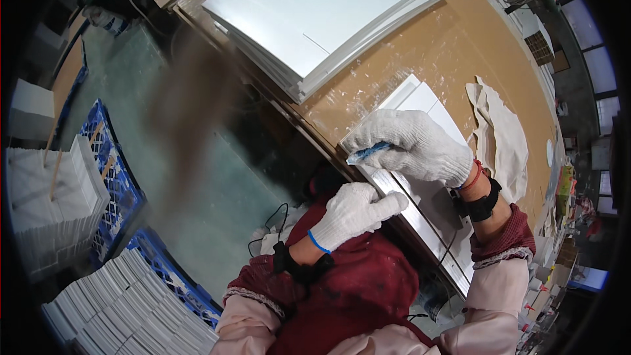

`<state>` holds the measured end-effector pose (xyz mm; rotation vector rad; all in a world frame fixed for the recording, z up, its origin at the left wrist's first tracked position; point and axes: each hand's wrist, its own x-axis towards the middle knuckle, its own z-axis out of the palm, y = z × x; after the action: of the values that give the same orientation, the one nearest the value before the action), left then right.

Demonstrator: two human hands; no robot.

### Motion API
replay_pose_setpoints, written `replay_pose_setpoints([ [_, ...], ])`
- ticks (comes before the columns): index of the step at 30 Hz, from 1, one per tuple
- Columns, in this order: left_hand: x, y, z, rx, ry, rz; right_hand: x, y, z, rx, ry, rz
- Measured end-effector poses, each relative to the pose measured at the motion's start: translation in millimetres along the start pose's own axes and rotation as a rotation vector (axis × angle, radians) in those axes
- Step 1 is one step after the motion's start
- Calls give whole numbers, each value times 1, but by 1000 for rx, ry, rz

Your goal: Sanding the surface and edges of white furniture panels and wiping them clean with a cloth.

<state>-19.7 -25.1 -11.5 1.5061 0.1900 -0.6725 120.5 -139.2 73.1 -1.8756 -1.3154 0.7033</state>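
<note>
Both of my hands wear white knit gloves. My right hand [420, 148] is closed around a small blue tool [371, 150] with a pale, flat tip that points left, over the narrow edge of a white panel [430, 223]. What kind of tool it is cannot be made out. At the same panel's near edge, my left hand [351, 215] is closed, its thumb lying across the edge and its other fingers partly hidden. The panel rests along the table's front edge, with grooves running down its length.
A stack of large white panels [328, 10] stands on the brown table [486, 39] at the back. A crumpled beige cloth [499, 138] lies to the right. At left, white panel stacks [56, 190] sit by blue plastic pallets [108, 177]. A brown blur [197, 92] crosses the upper left.
</note>
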Motion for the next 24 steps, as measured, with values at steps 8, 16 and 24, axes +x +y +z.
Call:
replay_pose_setpoints([
  [8,0,-5,0,-12,40,18,13,-2,7,-129,136,48],
  [16,3,-4,2,-70,37,56,10,1,5,-92,138,-4],
  [24,0,-1,-2,25,27,3,-12,-7,-16,64,242,325],
])
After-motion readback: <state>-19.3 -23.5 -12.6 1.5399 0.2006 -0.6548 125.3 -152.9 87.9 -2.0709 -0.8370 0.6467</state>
